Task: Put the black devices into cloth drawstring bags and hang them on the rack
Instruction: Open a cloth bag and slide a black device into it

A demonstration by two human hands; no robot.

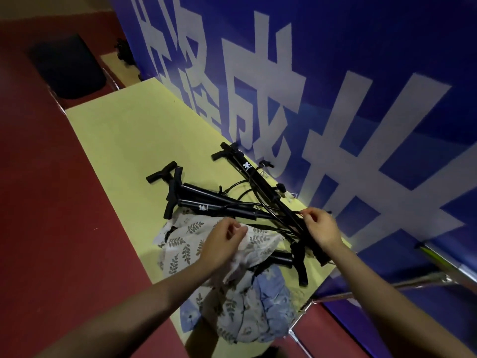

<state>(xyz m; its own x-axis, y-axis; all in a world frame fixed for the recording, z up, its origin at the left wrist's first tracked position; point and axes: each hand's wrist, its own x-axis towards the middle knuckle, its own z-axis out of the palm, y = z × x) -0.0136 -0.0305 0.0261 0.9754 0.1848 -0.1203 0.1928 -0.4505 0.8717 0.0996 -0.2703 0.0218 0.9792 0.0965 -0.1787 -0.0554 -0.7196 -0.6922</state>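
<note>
Several black pump-like devices with T-handles and thin hoses lie tangled in a heap on the yellow table. A white cloth bag with a leaf print lies in front of the heap, partly under the devices. My left hand pinches this bag's cloth at its upper edge. My right hand pinches a thin black hose or cord at the right end of the heap. A blue floral cloth bag and more printed cloth sit at the table's near edge.
A blue banner with large white characters stands along the table's far side. Red floor lies to the left. A black cushion-like object sits at the far left. Metal tubing runs at the lower right.
</note>
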